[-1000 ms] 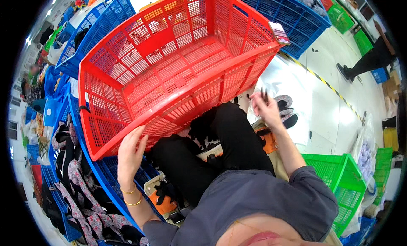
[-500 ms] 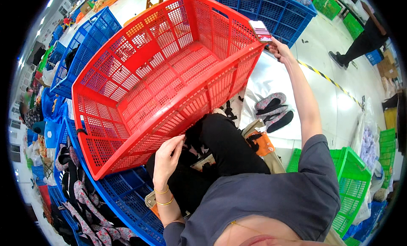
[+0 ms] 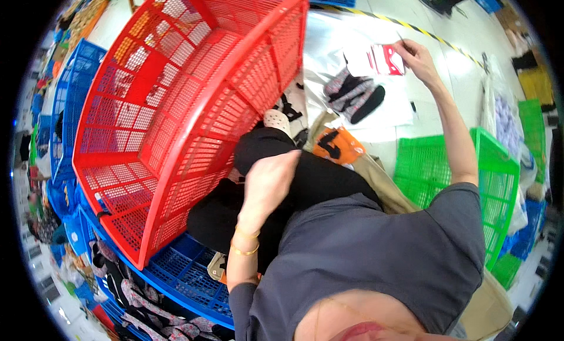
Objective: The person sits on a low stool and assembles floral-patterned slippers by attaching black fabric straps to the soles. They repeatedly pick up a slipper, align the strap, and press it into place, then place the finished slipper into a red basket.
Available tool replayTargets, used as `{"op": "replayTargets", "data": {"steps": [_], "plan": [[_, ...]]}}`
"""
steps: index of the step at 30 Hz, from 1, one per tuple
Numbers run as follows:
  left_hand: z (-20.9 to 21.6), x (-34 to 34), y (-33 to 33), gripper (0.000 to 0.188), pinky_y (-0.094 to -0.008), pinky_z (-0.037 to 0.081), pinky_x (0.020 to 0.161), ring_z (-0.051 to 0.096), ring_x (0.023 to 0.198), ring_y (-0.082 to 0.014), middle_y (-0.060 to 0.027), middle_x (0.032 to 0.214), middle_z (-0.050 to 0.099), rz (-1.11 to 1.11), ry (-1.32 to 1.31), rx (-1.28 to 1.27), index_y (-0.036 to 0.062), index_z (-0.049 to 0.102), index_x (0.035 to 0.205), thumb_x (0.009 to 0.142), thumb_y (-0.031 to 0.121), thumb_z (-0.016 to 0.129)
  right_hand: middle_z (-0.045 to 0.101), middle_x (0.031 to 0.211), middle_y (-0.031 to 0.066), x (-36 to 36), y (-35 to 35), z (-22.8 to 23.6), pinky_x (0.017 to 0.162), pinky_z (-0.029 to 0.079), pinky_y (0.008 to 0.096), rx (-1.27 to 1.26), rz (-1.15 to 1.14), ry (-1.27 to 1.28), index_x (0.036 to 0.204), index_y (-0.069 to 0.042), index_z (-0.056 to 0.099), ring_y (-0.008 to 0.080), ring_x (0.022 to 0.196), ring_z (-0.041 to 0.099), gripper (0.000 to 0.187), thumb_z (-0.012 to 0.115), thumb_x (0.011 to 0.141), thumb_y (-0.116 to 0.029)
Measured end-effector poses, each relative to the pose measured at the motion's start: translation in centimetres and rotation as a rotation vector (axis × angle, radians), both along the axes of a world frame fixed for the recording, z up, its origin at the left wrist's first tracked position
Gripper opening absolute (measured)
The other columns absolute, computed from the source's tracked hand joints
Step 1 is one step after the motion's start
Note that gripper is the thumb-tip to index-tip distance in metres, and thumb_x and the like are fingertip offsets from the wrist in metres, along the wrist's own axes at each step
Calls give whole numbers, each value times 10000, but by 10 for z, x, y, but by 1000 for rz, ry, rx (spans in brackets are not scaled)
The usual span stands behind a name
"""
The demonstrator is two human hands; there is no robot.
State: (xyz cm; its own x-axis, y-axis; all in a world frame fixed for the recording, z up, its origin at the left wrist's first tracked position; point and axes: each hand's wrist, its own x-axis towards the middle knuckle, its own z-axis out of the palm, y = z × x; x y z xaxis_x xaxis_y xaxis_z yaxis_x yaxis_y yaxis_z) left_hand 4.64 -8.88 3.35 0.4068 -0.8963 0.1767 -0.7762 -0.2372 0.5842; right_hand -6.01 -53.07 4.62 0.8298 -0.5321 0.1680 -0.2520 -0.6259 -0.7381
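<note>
My right hand [image 3: 416, 57] reaches out over the white sheet [image 3: 390, 109], its fingertips pinching the edge of a flat red-and-white card [image 3: 389, 60], which is blurred. Just below the card lie patterned grey-and-pink slippers [image 3: 352, 97] with black parts. My left hand [image 3: 271, 179] hovers over my black-clad knees with the fingers curled in. Motion smears its fingertips, so I cannot tell whether it holds anything. To its left a big red plastic basket [image 3: 194, 120] stands tilted, its inside facing up and left; neither hand touches it.
A blue crate [image 3: 182, 264] lies under the red basket, beside several patterned pieces [image 3: 138, 300] at lower left. A green crate [image 3: 493, 182] stands at my right. An orange pouch [image 3: 338, 144] rests near my knee. Another person's shoe [image 3: 435, 4] shows at the far right.
My right hand has left the red basket's corner and moved right, over the slippers, with the card. My left hand has moved right and forward. The view has shifted, and the basket appears farther left.
</note>
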Motion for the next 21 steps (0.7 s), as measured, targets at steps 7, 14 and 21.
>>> {"op": "replayTargets", "data": {"steps": [7,14,21], "plan": [[-119,-127,-152,263,-416,529,653,634,804,-315,-121,984,602,-636,47,-21,26,540,1107,853,88,510,603,659,186,-115,41,19,575,443,382,-158,213,601,850,18,665,272,570,561,250,631,828,-229],[-137,-134,-124,126,-381,515,691,630,789,-256,-76,823,613,-657,-119,31,65,621,874,836,127,519,537,612,134,-165,53,17,561,405,322,138,264,649,846,45,645,136,578,449,221,631,855,-176],[-128,-129,-110,86,-353,489,737,613,798,-223,-39,815,645,-611,-28,-36,81,653,824,784,119,586,611,667,191,-163,106,-19,576,457,382,151,413,671,798,9,652,285,571,577,293,644,848,-280]]}}
